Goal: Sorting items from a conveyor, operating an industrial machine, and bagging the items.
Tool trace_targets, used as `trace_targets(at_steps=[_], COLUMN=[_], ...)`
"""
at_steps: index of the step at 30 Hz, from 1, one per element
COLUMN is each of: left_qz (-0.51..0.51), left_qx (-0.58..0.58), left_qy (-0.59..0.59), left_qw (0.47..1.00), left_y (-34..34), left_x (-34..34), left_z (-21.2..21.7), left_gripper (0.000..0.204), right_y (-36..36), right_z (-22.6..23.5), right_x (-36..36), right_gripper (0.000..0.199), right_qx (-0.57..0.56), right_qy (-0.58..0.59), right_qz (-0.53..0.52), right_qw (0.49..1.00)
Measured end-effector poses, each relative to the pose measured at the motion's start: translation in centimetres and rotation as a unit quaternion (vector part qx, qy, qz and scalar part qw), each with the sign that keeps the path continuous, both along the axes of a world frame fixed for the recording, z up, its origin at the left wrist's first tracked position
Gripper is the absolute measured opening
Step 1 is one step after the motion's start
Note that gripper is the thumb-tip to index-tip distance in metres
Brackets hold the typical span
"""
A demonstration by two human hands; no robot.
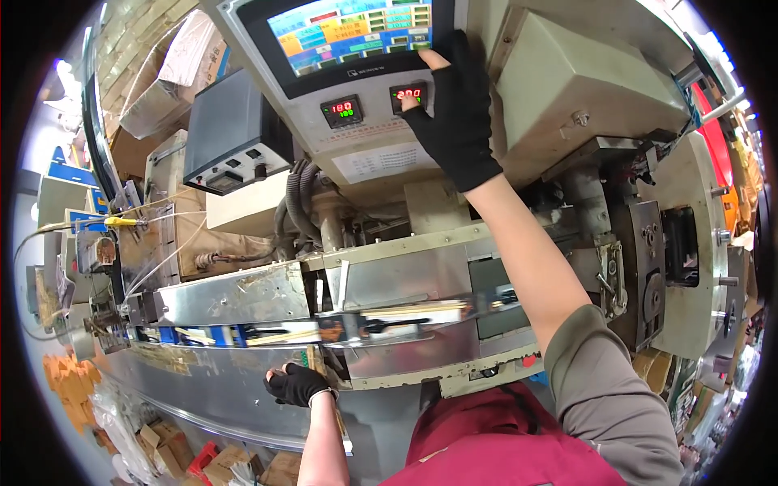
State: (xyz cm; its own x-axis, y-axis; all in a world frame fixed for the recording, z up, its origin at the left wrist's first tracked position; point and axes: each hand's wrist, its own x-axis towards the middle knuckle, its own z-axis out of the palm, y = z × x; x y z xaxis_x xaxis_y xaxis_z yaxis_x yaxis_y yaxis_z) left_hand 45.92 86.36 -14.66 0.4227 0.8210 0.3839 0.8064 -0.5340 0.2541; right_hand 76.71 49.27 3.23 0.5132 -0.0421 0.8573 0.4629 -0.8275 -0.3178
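My right hand (459,113), in a black fingerless glove, reaches up to the control panel (312,134). Its fingers are stretched out: one fingertip is at the lower edge of the lit touchscreen (348,32), and the thumb overlaps the right-hand red digital display (409,95). My left hand (297,385), gloved the same way, rests low over the sheet-metal tray (203,377). Its fingers are curled in, and what they hold, if anything, is hidden. A narrow strip with a green patch (312,359) lies beside that hand. Blurred flat pieces (279,333) fill the machine's long channel.
A second digital display (342,111) sits left on the panel. A grey control box (237,134) stands left of it, above corrugated hoses (297,202). At right are a beige housing (587,89) and a metal mechanism (647,259). Cardboard boxes (166,445) lie at lower left.
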Motion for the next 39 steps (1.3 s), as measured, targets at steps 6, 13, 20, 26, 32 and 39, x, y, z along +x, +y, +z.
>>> trace_targets(at_steps=[6, 13, 20, 26, 32, 39], left_qz=[-0.020, -0.026, -0.032, -0.009, -0.009, -0.019], left_qx=[0.015, 0.029, 0.062, 0.010, 0.009, 0.023], left_qy=[-0.015, 0.001, 0.020, 0.053, 0.042, 0.023], left_qw=[1.000, 0.999, 0.997, 0.998, 0.999, 0.999], left_y=[-0.1, -1.1, -1.0, -0.7, -0.9, -0.2], left_x=[-0.2, 0.4, 0.3, 0.0, 0.3, -0.3], left_z=[-0.1, 1.4, 1.3, 1.4, 1.1, 0.4], left_gripper=[0.030, 0.031, 0.031, 0.037, 0.035, 0.032], right_y=[-0.2, -0.1, -0.3, -0.2, -0.1, 0.2], right_z=[-0.1, 0.1, 0.0, 0.1, 0.2, -0.3], right_x=[-0.2, -0.3, -0.2, -0.2, -0.1, 0.0], right_gripper=[0.059, 0.058, 0.059, 0.059, 0.063, 0.066], right_qx=[-0.016, -0.020, -0.026, -0.018, -0.005, -0.023], right_qy=[0.018, 0.029, 0.022, 0.030, 0.021, 0.034], right_qz=[-0.005, -0.008, -0.011, -0.003, -0.010, -0.021], right_qw=[1.000, 0.999, 0.999, 0.999, 1.000, 0.999])
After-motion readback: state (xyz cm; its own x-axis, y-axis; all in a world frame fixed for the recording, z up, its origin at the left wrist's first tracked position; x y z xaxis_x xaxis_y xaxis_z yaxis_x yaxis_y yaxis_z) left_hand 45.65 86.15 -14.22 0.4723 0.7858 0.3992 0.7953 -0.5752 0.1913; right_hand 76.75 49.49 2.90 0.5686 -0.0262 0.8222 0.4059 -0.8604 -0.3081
